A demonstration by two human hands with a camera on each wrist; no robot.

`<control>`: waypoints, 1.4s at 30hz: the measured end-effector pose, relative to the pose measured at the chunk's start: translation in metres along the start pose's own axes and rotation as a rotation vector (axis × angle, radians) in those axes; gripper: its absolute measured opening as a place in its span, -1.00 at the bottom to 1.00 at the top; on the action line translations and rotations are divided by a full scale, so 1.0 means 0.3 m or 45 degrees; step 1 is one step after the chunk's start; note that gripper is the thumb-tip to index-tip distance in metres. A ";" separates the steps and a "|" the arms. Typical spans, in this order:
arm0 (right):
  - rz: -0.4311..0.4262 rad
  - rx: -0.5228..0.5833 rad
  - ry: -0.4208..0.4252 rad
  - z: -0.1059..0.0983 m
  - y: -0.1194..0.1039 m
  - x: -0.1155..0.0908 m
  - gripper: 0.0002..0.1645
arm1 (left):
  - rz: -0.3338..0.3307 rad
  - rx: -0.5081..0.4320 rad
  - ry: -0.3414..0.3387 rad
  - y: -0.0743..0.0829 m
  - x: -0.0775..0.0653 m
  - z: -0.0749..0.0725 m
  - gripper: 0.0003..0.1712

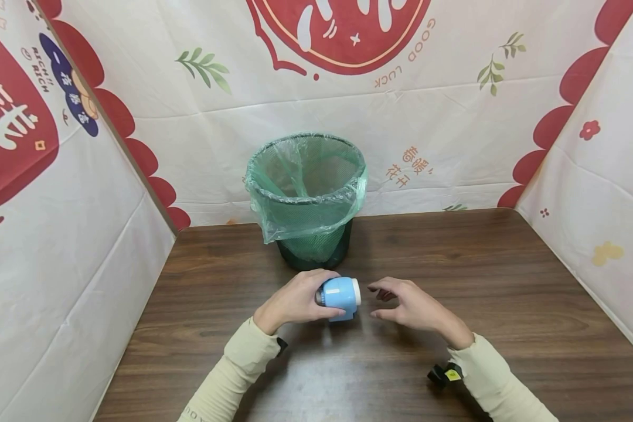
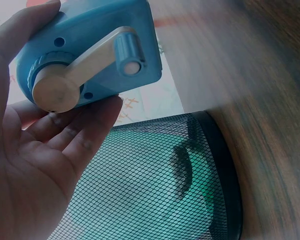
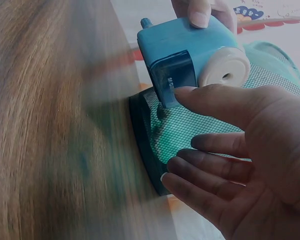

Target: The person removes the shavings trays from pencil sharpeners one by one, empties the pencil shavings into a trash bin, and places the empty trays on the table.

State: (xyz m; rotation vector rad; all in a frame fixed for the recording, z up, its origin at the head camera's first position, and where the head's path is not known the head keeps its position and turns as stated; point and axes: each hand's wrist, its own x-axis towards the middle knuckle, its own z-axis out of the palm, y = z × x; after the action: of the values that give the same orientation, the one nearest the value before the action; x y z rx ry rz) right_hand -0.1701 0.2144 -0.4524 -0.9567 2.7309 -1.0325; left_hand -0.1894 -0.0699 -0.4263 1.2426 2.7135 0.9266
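Note:
My left hand (image 1: 299,298) grips a blue hand-crank pencil sharpener (image 1: 340,298) by its crank end, thumb on one side and fingers on the other. In the left wrist view the pale crank (image 2: 97,57) with its blue knob faces the palm. The sharpener's white round front with the pencil hole (image 3: 226,75) points toward my right hand (image 1: 408,305), and a dark clear shavings drawer (image 3: 174,75) shows below it. My right hand holds nothing; its fingers are loosely bent, apart from the sharpener in the head view.
A black mesh waste bin (image 1: 316,249) lined with a green plastic bag (image 1: 306,217) stands just behind the sharpener, near the table's back edge. The brown wooden table (image 1: 443,252) is bordered by white printed cloth (image 1: 190,158) at the back and both sides.

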 end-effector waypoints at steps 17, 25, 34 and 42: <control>-0.019 0.053 -0.015 0.019 -0.038 0.022 -0.41 | 0.048 -0.031 -0.012 0.024 0.007 -0.010 -0.29; -0.046 0.095 -0.025 0.025 -0.041 0.027 -0.40 | 0.072 -0.025 -0.011 0.027 0.016 -0.003 -0.29; -0.054 0.125 -0.034 0.026 -0.040 0.030 -0.35 | 0.091 -0.015 -0.004 0.032 0.016 -0.002 -0.30; -0.077 0.155 -0.034 0.027 -0.048 0.032 -0.35 | 0.111 -0.017 -0.006 0.036 0.016 -0.001 -0.30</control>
State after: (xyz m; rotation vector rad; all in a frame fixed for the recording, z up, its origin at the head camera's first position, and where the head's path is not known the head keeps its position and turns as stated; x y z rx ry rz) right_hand -0.1680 0.1957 -0.4483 -1.0310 2.5987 -1.1713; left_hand -0.1853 -0.0612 -0.4195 1.3691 2.6642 0.9475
